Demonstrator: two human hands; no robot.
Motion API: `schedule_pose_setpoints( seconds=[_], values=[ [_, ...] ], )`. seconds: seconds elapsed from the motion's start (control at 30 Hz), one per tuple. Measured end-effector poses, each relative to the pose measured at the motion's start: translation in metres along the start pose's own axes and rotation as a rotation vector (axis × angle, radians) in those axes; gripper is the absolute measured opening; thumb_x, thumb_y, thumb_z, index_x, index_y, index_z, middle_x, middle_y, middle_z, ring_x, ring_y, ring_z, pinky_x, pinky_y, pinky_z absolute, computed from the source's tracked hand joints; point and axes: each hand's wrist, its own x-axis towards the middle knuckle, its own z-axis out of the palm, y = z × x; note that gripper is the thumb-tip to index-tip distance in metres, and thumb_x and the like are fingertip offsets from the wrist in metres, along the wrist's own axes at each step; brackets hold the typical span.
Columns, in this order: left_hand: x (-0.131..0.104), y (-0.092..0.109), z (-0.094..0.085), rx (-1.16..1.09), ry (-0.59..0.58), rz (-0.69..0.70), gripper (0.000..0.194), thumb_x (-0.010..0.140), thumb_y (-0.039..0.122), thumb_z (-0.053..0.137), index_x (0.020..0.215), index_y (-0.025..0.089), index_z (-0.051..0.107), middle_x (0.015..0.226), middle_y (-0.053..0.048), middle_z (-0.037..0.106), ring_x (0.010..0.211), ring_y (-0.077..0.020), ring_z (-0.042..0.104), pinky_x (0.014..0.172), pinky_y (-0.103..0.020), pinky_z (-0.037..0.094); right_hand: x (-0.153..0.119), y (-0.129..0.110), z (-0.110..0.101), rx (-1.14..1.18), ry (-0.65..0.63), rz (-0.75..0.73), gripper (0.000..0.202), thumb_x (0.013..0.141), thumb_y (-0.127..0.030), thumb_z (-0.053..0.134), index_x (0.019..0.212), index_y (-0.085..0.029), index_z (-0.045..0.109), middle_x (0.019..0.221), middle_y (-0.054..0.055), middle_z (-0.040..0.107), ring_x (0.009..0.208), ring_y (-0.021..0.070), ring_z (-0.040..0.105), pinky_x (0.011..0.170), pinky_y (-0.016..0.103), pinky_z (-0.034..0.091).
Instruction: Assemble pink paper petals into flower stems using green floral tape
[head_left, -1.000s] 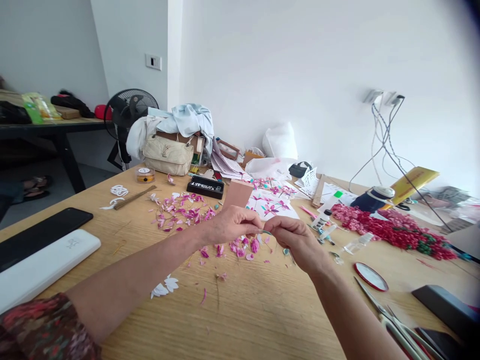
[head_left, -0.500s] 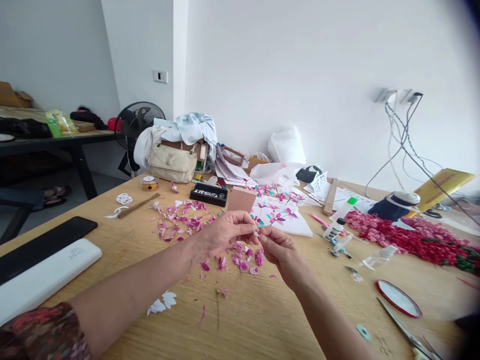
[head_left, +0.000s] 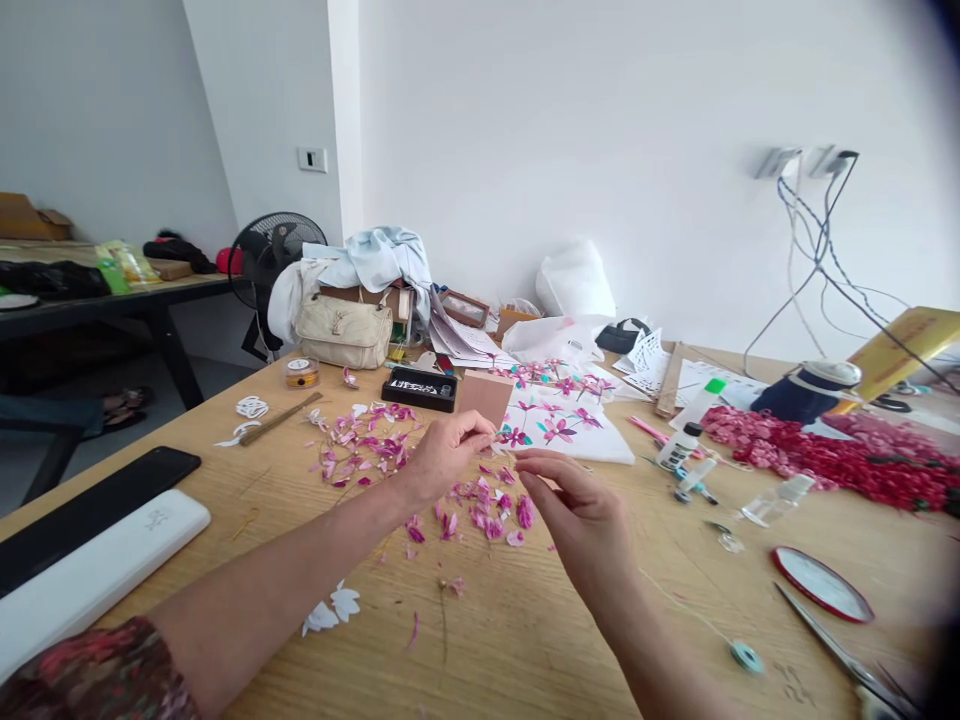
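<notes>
Pale brown wood, the desk filled much of the lower frame. Near the centre lay a white sheet bearing purple and turquoise flowers. Pink petals were scattered left of it and below, around and beneath the hands. The left hand, at centre, had thumb and forefinger narrowed around a small piece, too tiny to identify. The right hand, just beside it, curled its fingers with the tips near the other hand's; whether they gripped anything could not be told. At lower right lay a turquoise spool, its pale thread running up toward the right forearm.
</notes>
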Motion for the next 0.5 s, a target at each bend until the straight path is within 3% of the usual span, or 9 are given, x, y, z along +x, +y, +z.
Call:
schedule_pose_setpoints(
  seconds=[0.1,0.17,0.23,0.33,0.5],
  values=[
    [-0.001,0.004,0.002,-0.084,-0.044,-0.043,0.012,0.076,0.022,0.051,0.070,0.013,0.056,0.081,-0.003,0.060,0.076,-0.0122,0.054,0.074,-0.026,0.042,0.002,0.007,0.009,0.239,-0.024,0.182,0.015,0.074,-0.031,0.056,0.082,-0.020,0.061,0.096,0.008,0.063,0.060,0.0136,0.058,0.048,0.026,0.043],
    [-0.003,0.007,0.004,-0.149,-0.082,-0.078,0.013,0.076,0.023,0.052,0.070,0.012,0.055,0.078,-0.003,0.059,0.073,-0.0117,0.054,0.073,-0.026,0.042,0.004,0.012,0.012,0.341,-0.074,0.321,0.024,0.072,-0.033,0.057,0.092,-0.019,0.056,0.083,0.006,0.064,0.049,0.0113,0.054,0.041,0.024,0.038],
    [-0.004,0.009,0.006,-0.213,-0.118,-0.110,0.013,0.075,0.024,0.053,0.071,0.012,0.055,0.076,-0.002,0.058,0.072,-0.0113,0.054,0.072,-0.026,0.042,0.005,0.014,0.014,0.400,-0.118,0.403,0.027,0.072,-0.034,0.056,0.093,-0.020,0.049,0.071,0.003,0.063,0.050,0.0131,0.056,0.039,0.021,0.034],
    [-0.006,0.009,0.009,-0.267,-0.136,-0.143,0.013,0.074,0.024,0.056,0.071,0.011,0.056,0.076,-0.002,0.057,0.072,-0.0108,0.054,0.071,-0.025,0.042,0.005,0.014,0.013,0.336,-0.137,0.320,0.016,0.073,-0.032,0.053,0.081,-0.020,0.046,0.070,0.001,0.060,0.060,0.0143,0.057,0.045,0.021,0.036],
    [-0.008,0.010,0.014,-0.311,-0.107,-0.183,0.017,0.072,0.028,0.059,0.072,0.011,0.057,0.073,-0.001,0.057,0.070,-0.0095,0.054,0.070,-0.024,0.043,0.002,0.008,0.007,-0.190,-0.097,0.081,0.010,0.081,-0.026,0.043,0.078,-0.019,0.050,0.056,-0.003,0.052,0.048,0.0104,0.046,0.049,0.022,0.031]
  ],
)
